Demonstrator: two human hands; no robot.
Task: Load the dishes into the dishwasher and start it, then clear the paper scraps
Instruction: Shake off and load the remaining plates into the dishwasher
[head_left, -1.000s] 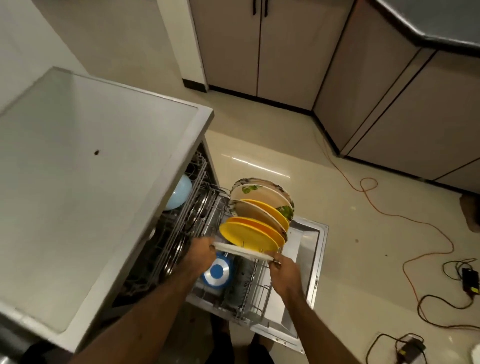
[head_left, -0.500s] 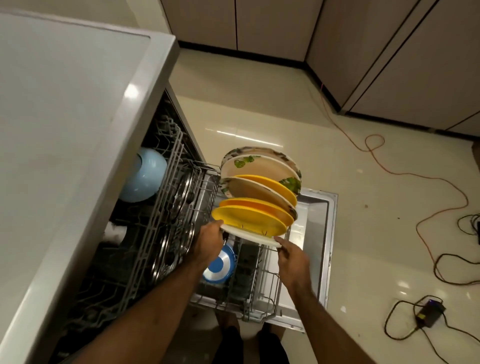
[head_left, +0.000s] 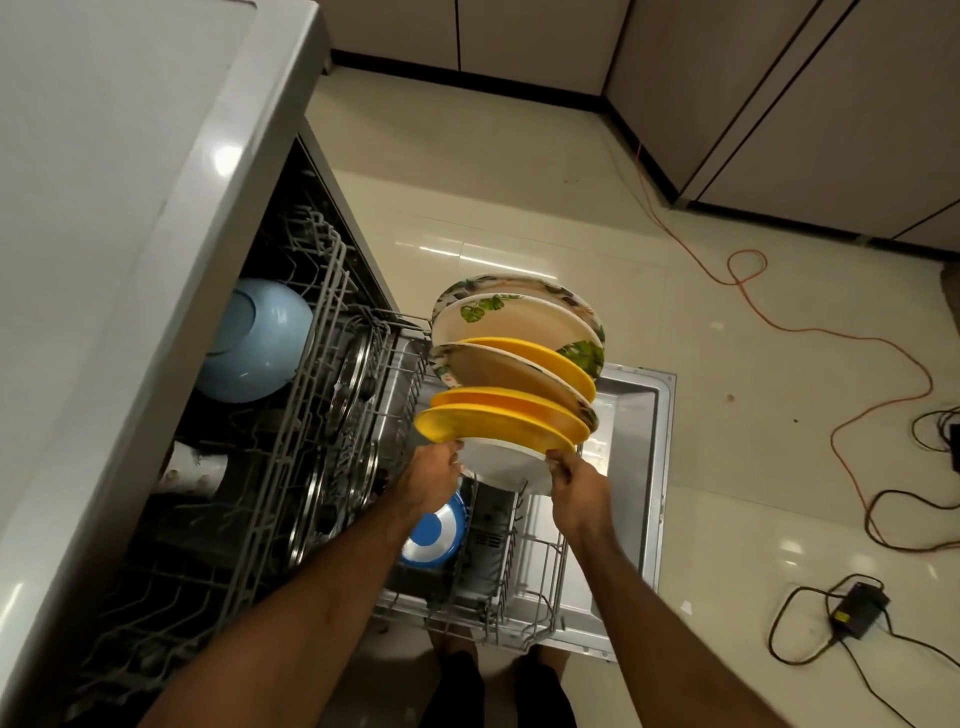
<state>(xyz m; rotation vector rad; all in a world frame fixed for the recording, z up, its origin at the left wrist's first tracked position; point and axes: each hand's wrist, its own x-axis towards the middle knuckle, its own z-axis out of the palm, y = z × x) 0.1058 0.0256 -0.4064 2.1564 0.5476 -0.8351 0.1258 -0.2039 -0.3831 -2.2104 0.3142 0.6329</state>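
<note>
Glossy cream floor tiles (head_left: 519, 208) across the whole right half. Beige cabinets (head_left: 545, 36) along the top, dark plinth underneath. Orange cord (head_left: 747, 253) snaking down the right side, looped once. Black power brick (head_left: 857, 616) lower right, black cable (head_left: 770, 631) curled beside it.

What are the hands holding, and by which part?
A white plate, held by its rim: the left hand grips its left edge, the right hand its right edge.
</note>
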